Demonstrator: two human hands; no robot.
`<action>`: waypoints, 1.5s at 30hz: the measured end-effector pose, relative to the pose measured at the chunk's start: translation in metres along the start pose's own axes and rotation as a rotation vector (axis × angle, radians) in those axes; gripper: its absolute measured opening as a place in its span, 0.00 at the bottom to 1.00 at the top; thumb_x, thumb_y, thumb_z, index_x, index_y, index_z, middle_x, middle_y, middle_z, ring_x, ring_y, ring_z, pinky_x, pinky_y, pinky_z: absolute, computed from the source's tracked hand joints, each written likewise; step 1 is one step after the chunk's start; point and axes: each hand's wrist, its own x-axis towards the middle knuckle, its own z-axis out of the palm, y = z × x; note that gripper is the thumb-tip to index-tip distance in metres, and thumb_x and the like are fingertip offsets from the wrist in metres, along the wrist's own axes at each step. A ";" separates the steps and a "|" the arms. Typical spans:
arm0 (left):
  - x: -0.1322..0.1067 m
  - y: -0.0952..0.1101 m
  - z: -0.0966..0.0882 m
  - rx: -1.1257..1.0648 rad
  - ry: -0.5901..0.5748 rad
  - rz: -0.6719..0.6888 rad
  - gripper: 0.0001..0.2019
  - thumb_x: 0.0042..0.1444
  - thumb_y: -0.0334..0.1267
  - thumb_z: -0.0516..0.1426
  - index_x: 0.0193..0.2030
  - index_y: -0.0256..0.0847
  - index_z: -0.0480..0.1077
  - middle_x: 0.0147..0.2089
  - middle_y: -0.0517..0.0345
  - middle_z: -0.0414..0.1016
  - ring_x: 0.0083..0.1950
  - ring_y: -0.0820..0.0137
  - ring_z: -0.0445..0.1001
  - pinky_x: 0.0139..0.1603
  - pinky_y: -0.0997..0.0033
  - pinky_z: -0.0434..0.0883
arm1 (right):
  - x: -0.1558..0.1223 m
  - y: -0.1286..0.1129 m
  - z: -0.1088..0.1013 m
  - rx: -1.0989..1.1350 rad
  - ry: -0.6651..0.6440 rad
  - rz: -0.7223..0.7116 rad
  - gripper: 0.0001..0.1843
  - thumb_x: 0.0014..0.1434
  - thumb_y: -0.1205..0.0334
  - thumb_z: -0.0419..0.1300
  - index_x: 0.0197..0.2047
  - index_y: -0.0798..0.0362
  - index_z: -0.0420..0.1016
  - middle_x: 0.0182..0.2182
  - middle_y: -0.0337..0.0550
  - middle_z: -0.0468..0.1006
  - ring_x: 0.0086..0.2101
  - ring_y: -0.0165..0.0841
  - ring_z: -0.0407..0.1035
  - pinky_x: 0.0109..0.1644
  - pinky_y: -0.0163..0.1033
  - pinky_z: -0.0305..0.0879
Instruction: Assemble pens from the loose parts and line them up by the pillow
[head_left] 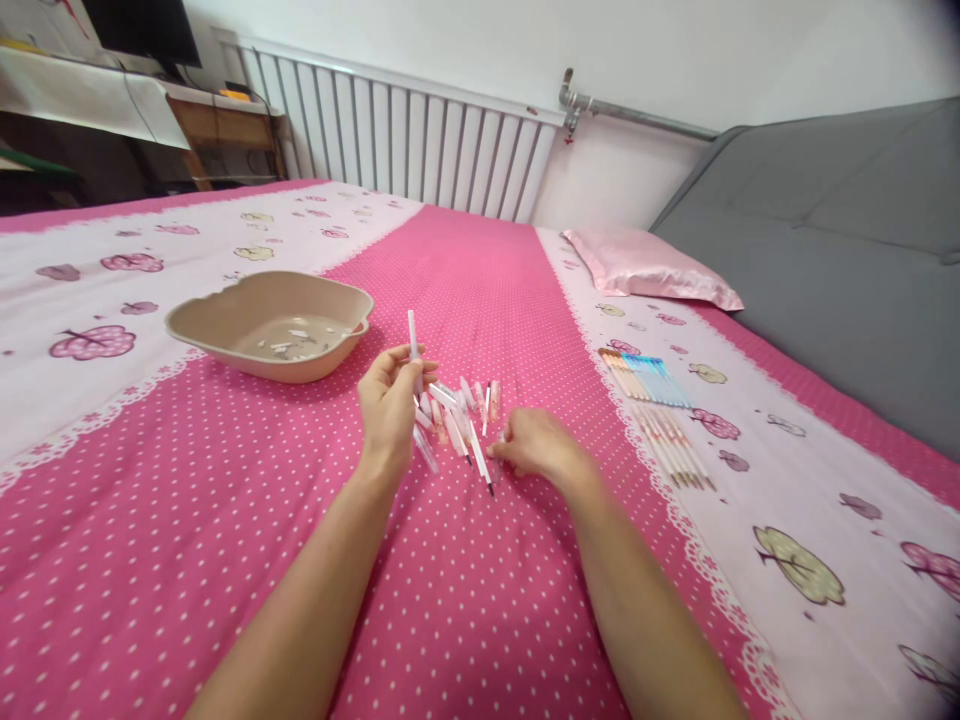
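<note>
My left hand [390,395] is closed around a translucent white pen barrel [412,335], which stands upright between thumb and fingers. Below and right of it lies a loose pile of pen parts [457,410], with clear and pinkish barrels and white refills. One white refill with a dark tip [481,465] points toward me. At the pile's right edge, my right hand [536,442] has its fingers drawn together near the bedspread. A small clear piece seems to be at its fingertips, too blurred to name. Further right, two rows of pens [646,378] lie side by side, the upper one orange and blue.
A beige plastic basin [270,325] with small white and dark pieces inside stands left of my left hand. Everything rests on a pink dotted bedspread [465,620]. A pink pillow [652,265], a grey headboard [825,240] and a white radiator [405,125] are farther off.
</note>
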 end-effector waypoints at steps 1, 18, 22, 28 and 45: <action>0.000 0.000 0.000 0.000 0.004 -0.005 0.09 0.46 0.34 0.57 0.36 0.35 0.70 0.29 0.57 0.75 0.28 0.74 0.73 0.34 0.72 0.70 | 0.001 -0.002 0.002 0.000 0.003 -0.014 0.12 0.51 0.57 0.63 0.37 0.56 0.76 0.30 0.51 0.79 0.33 0.41 0.74 0.30 0.36 0.62; -0.002 0.002 0.001 -0.010 0.009 -0.038 0.09 0.45 0.34 0.57 0.35 0.35 0.69 0.28 0.57 0.74 0.25 0.75 0.70 0.27 0.75 0.66 | 0.002 -0.012 0.010 -0.009 0.209 -0.056 0.12 0.57 0.67 0.50 0.39 0.52 0.74 0.37 0.50 0.79 0.40 0.42 0.73 0.37 0.39 0.61; -0.002 0.003 0.001 -0.007 0.007 -0.046 0.09 0.45 0.33 0.56 0.35 0.35 0.69 0.28 0.58 0.74 0.25 0.75 0.70 0.27 0.75 0.66 | 0.004 -0.007 0.010 -0.002 0.147 -0.043 0.11 0.56 0.67 0.51 0.39 0.53 0.74 0.38 0.52 0.79 0.39 0.42 0.73 0.36 0.38 0.61; -0.003 0.004 0.001 -0.007 0.007 -0.056 0.09 0.44 0.34 0.56 0.35 0.35 0.69 0.28 0.57 0.74 0.25 0.75 0.70 0.27 0.75 0.66 | 0.006 -0.002 0.010 -0.010 0.151 -0.029 0.11 0.57 0.62 0.54 0.42 0.54 0.74 0.38 0.53 0.79 0.40 0.42 0.73 0.36 0.38 0.62; -0.006 0.003 0.003 0.023 -0.098 -0.076 0.11 0.47 0.36 0.57 0.38 0.34 0.71 0.28 0.55 0.76 0.25 0.74 0.70 0.26 0.74 0.66 | 0.002 0.000 -0.002 0.131 -0.083 -0.148 0.14 0.55 0.61 0.57 0.19 0.54 0.72 0.20 0.41 0.77 0.25 0.31 0.72 0.28 0.32 0.60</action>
